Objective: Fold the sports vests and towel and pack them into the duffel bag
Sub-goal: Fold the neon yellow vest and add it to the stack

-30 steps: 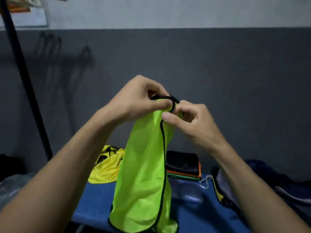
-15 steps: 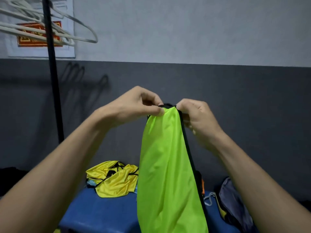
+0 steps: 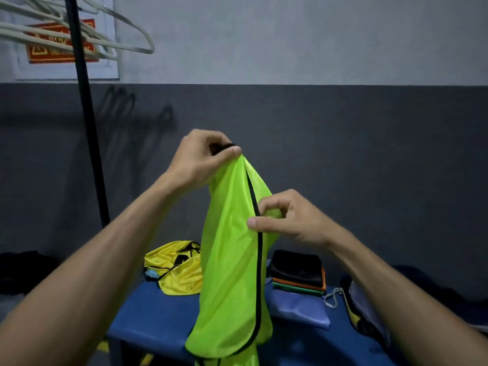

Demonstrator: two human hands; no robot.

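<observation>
Neon-green mesh sports vest with black edging [image 3: 232, 249] hangs in the air in front of the person, above the blue padded bench [image 3: 148, 313].

Left hand [image 3: 200, 161]: fingers curled, thumb and fingertips pinching the bunched top of the vest, black strap loops gathered in the grip.

Right hand [image 3: 285, 220]: 0.5 s ago it pinched the top beside the left hand; now it sits lower, about a third of the way down the black-trimmed edge, thumb and forefinger pinching the fabric.

Judgement: the vest is being held top-and-side to line up its halves, so the lengthwise fold seems set and a crosswise fold is likely next. Vest not yet laid down or packed.

Elsewhere: 1 crumpled yellow vest [image 3: 177, 270] lies unfolded on the bench, far left. A stack of folded cloth, black on top with orange and green beneath [image 3: 298, 273], rests on the bench to the right; whether the black piece is the towel I cannot tell. The dark duffel bag [image 3: 369, 310] lies open at the right end.
</observation>
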